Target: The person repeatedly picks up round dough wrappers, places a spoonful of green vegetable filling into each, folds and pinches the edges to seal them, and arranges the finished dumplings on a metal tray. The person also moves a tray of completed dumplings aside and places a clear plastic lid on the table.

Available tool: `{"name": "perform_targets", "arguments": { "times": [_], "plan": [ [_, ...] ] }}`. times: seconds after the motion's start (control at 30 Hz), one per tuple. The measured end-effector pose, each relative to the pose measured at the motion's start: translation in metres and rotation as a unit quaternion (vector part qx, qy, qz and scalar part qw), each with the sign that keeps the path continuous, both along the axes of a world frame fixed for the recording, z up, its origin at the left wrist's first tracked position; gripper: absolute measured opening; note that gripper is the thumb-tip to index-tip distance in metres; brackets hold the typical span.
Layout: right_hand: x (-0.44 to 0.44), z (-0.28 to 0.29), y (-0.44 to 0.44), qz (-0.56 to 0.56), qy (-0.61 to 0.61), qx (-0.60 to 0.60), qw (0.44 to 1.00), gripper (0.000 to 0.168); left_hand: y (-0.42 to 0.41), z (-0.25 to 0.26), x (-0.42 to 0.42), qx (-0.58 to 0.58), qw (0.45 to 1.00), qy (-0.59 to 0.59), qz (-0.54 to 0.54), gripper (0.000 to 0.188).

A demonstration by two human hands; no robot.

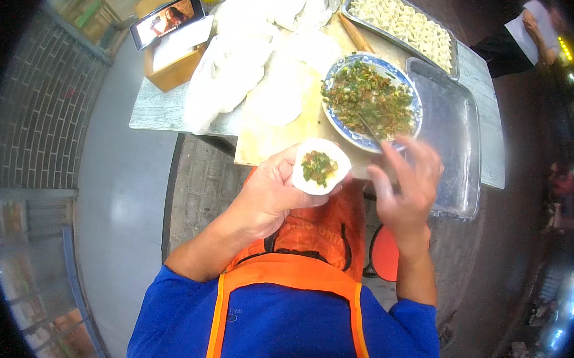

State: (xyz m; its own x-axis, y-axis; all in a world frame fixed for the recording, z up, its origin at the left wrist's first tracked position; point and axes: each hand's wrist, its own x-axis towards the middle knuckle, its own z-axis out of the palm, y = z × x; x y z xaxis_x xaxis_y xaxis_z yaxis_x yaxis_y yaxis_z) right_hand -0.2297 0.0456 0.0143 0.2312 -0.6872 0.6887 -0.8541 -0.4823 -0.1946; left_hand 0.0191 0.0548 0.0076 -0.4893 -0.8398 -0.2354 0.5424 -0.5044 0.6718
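In my left hand (pixel 276 193) lies a round white dough wrapper (pixel 299 177) topped with a mound of chopped green and brown filling (pixel 319 168). My right hand (pixel 411 182), blurred, hovers at the near rim of a blue-and-white bowl (pixel 327 113), its thumb apart from its fingers. More chopped filling (pixel 367 95) fills this bowl. A thin utensil (pixel 370 127) leans in the filling, and its near end meets my right fingertips; whether they touch is unclear. Left of the bowl, pale dough wrappers (pixel 277 98) lie on a wooden board (pixel 256 149), washed out by glare.
At the back right stands a metal tray (pixel 456 61) of folded dumplings (pixel 402 25). A clear plastic tray (pixel 461 156) overhangs the table's near edge. Behind the bowl lies a rolling pin (pixel 354 31). A phone (pixel 168 20) leans on a wooden box (pixel 172 68) beside plastic bags (pixel 224 75). Right, a person (pixel 513 42) stands.
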Motion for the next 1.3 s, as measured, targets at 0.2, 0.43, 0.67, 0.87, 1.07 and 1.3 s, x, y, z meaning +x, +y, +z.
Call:
{"name": "perform_targets", "arguments": {
  "times": [0.2,0.43,0.67,0.87,1.07,1.3],
  "plan": [
    [0.013,0.024,0.035,0.177,-0.195,0.222,0.939,0.047,0.012,0.012,0.000,-0.107,0.989,-0.081,-0.053,0.059],
    [0.017,0.026,0.039,0.225,-0.265,0.224,0.910,0.027,0.022,0.021,0.002,-0.255,0.953,-0.150,-0.071,0.054],
    [0.023,0.029,0.042,0.199,-0.253,0.183,0.929,0.024,0.023,0.027,0.006,-0.330,0.902,-0.278,-0.029,0.056],
    [0.020,0.031,0.041,0.232,-0.223,0.169,0.932,0.028,0.023,0.029,0.002,-0.395,0.857,-0.330,-0.021,0.061],
    [0.026,0.037,0.043,0.243,-0.218,0.141,0.935,0.027,0.026,0.034,0.005,-0.488,0.778,-0.394,0.006,0.068],
    [0.035,0.043,0.052,0.304,-0.248,0.102,0.914,0.025,0.018,0.015,-0.018,-0.499,0.852,-0.158,0.033,0.108]
  ]
}}
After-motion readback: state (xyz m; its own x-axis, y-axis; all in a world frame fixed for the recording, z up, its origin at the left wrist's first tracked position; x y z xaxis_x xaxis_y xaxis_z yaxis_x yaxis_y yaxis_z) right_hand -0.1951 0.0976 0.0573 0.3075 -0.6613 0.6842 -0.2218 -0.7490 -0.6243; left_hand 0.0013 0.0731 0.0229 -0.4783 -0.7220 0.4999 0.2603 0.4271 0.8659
